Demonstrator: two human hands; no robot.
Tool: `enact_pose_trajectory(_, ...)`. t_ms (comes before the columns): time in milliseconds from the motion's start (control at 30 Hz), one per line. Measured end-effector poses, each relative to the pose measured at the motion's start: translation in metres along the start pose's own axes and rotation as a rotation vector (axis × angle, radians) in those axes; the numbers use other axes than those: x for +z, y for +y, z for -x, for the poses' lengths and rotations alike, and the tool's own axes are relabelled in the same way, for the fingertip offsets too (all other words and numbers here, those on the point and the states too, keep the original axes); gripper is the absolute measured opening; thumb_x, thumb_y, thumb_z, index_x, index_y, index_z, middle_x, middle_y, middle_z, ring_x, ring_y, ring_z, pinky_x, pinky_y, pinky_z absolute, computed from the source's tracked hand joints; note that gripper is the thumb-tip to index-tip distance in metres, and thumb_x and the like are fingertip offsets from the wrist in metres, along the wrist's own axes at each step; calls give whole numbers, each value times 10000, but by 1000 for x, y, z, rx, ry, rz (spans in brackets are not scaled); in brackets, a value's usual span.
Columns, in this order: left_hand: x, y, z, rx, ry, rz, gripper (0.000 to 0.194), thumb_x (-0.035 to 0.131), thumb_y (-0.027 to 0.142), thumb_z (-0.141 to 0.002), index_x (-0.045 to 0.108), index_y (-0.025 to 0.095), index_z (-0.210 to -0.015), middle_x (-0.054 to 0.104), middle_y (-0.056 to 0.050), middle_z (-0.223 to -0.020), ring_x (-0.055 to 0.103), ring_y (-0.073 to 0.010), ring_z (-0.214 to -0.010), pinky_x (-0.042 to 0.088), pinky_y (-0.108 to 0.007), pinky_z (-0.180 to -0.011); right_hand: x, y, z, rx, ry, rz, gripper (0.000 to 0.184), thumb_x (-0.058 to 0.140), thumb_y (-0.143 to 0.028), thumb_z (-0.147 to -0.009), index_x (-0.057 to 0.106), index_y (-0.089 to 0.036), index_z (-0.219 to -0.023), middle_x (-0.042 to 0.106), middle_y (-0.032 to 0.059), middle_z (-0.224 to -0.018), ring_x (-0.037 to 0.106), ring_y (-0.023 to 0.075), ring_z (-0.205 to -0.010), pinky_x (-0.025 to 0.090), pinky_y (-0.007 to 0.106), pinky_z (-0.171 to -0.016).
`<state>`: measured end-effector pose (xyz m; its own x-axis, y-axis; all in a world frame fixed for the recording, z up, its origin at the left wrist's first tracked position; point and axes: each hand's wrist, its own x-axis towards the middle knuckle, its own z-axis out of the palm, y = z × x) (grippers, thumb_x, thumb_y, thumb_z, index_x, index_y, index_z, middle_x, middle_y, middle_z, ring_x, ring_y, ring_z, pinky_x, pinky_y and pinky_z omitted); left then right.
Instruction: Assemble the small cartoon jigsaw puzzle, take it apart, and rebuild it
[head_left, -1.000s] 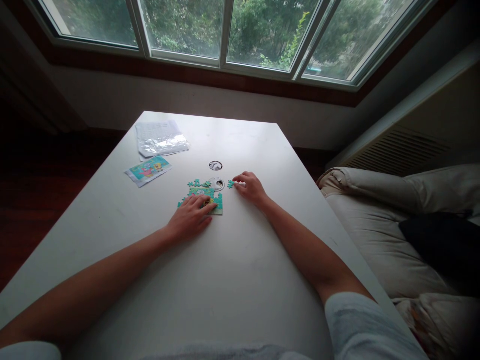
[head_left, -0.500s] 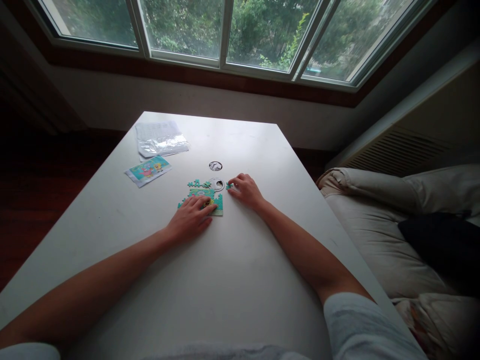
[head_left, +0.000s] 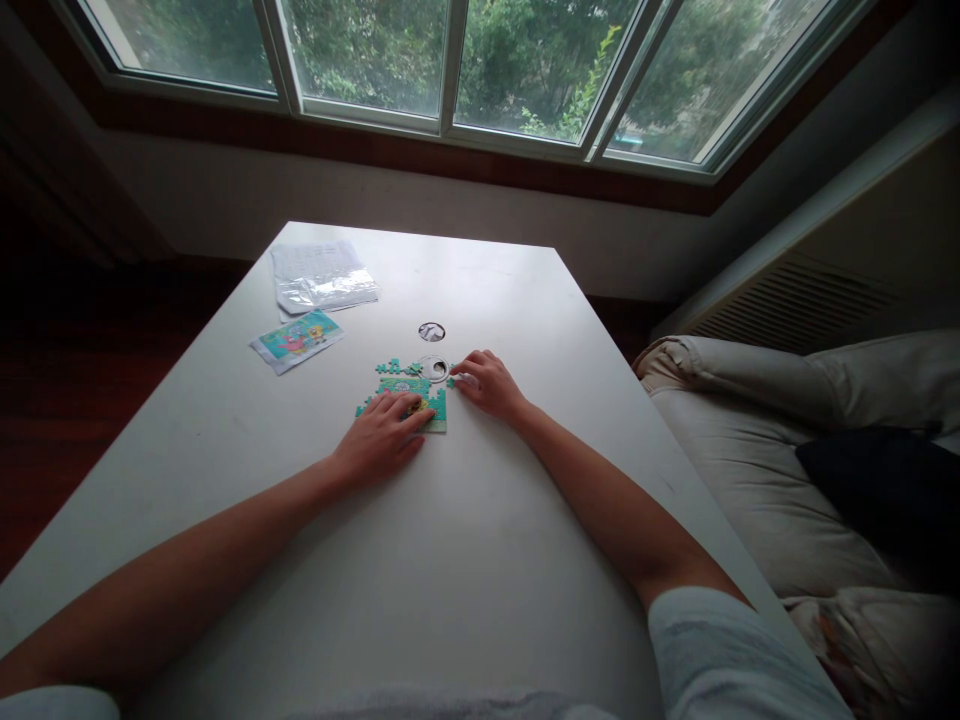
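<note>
A partly joined teal jigsaw puzzle (head_left: 431, 404) lies in the middle of the white table (head_left: 450, 560). My left hand (head_left: 382, 437) rests flat on its near left part, fingers stretched out. My right hand (head_left: 489, 385) is at the puzzle's right edge, fingertips pinched on a small teal puzzle piece (head_left: 452, 381) that touches the assembled block. A short loose strip of joined pieces (head_left: 397, 367) lies just beyond the block.
A picture card (head_left: 297, 340) and a clear plastic bag (head_left: 322, 277) lie at the far left of the table. Two round grommets (head_left: 432, 332) sit in the tabletop behind the puzzle. A cushioned seat (head_left: 787, 470) stands to the right, windows ahead.
My right hand has slid left with the small piece, from a little apart to against the puzzle's right edge. My left hand has stayed put.
</note>
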<state>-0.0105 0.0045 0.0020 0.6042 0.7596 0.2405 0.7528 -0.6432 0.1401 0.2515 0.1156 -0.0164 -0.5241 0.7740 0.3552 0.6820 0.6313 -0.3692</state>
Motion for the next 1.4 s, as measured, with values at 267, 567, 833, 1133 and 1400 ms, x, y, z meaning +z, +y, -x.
enact_pose_trajectory(267,-1,1,0,3,9,9,408,487,330,-991,579,265,-1383,538,-111,-1394,474,-298,-1287,387,-509,-1126,-2,9,0,125,16,92,227,589,-269,-948,728,-256,-1127,631,83,-1053,528,247,-1012,444,399,-936)
enact_pose_trajectory(567,-1,4,2,9,22,47,408,510,309,-974,591,281,-1373,547,-114,-1387,479,-305,-1275,405,-522,-1105,-3,7,0,114,15,58,256,612,-297,-941,707,-270,-1177,622,76,-1041,529,245,-1003,453,396,-935)
enact_pose_trajectory(833,-1,6,1,13,15,20,398,512,300,-976,592,280,-1365,548,-112,-1370,484,-293,-1272,409,-493,-1095,-1,7,0,112,9,56,186,641,-309,-917,715,-255,-1079,606,73,-1010,526,248,-1000,450,395,-927)
enact_pose_trajectory(1133,-2,7,3,19,3,1,393,495,299,-989,589,266,-1369,548,-120,-1372,484,-295,-1275,414,-493,-1086,0,6,0,121,15,86,238,600,-254,-929,704,-253,-1143,624,86,-1050,528,257,-1013,450,407,-928)
enact_pose_trajectory(1400,-2,7,2,24,7,-11,388,495,295,-987,592,272,-1363,555,-117,-1363,494,-294,-1256,421,-493,-1074,-2,-6,1,63,-1,54,194,621,-320,-937,727,-260,-1088,644,87,-1053,533,265,-1044,434,430,-953)
